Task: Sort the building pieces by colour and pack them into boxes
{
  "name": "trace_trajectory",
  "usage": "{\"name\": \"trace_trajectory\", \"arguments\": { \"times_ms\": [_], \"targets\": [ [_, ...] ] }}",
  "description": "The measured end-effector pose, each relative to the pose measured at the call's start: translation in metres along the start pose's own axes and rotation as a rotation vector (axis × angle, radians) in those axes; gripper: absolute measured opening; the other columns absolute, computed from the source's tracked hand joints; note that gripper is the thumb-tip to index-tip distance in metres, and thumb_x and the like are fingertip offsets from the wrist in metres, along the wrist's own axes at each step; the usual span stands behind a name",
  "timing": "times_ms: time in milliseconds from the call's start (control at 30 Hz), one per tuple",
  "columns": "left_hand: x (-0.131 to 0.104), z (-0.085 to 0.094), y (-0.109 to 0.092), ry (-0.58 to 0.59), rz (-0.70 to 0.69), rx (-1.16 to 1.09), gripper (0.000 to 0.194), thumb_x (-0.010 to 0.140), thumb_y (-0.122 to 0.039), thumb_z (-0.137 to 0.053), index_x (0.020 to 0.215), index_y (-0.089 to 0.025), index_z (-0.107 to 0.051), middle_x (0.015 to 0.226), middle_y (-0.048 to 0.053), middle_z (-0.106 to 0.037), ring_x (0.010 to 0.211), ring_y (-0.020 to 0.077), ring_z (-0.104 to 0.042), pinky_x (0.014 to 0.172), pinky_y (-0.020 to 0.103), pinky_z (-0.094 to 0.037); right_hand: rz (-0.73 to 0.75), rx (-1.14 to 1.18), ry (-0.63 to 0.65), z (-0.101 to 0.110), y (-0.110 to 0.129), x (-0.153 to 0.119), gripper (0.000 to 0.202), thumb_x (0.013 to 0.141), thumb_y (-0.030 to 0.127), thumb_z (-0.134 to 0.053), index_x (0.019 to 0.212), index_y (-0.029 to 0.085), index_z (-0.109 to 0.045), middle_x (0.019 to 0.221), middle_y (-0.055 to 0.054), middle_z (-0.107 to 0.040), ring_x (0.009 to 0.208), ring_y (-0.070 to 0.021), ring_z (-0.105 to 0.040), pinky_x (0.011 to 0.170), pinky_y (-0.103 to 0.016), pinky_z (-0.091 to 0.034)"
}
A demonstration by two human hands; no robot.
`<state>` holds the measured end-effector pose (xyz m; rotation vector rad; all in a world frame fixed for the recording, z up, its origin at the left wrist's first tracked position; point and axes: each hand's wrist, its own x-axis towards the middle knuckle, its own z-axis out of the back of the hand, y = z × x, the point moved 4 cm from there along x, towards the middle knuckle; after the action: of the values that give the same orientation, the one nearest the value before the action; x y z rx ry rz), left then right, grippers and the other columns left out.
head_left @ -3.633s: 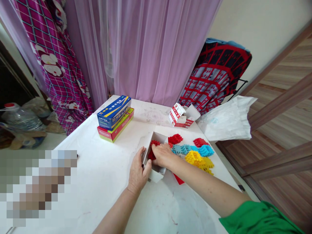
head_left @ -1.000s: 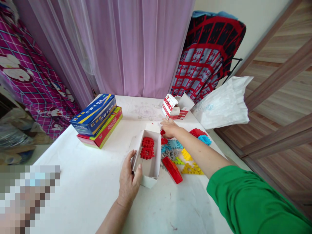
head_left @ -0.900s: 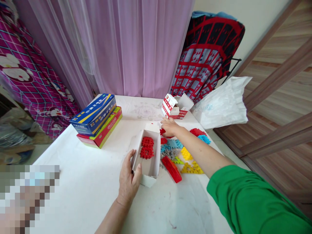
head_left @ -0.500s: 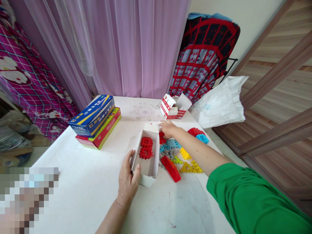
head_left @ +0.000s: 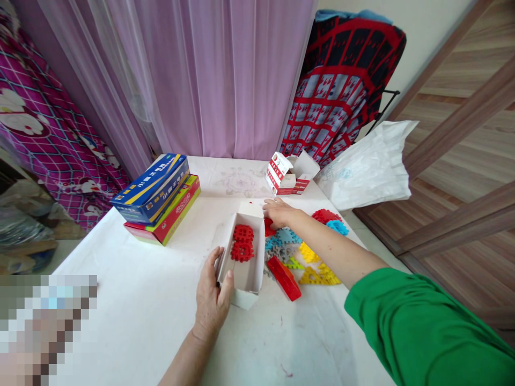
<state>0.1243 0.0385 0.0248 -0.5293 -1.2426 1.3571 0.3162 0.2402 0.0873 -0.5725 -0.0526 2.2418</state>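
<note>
My left hand grips the near left side of an open white cardboard box, its thumb over the rim. Inside lie two red plastic building pieces with toothed edges. My right hand is past the box's right side, fingers curled over another red building piece, partly hidden by the hand. Below it, blue building pieces and grey building pieces lie in a pile. A long red plastic block rests close to the box.
Yellow building pieces and more red pieces spread under my right forearm. A blue box is stacked on a red-green box at left. An opened red-white carton and a white bag stand at the back right.
The view has shifted slightly. Both hands keep nearly the same places, the left on the box and the right at the red piece.
</note>
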Motion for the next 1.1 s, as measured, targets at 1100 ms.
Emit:
{"name": "trace_trajectory", "arguments": {
  "times_ms": [1100],
  "targets": [
    [0.000, 0.000, 0.002, 0.007, -0.012, 0.003, 0.051, 0.090, -0.035, -0.048, 0.137, -0.019, -0.040, 0.137, 0.014, -0.052, 0.126, 0.0262, -0.050, 0.108, 0.048, -0.038, 0.047, -0.016, 0.005, 0.010, 0.020, -0.002, 0.034, 0.071, 0.017, -0.065, 0.103, 0.010, -0.073, 0.105, -0.016, -0.072, 0.097, -0.0253, -0.066, 0.079, -0.026, -0.046]
  ]
}}
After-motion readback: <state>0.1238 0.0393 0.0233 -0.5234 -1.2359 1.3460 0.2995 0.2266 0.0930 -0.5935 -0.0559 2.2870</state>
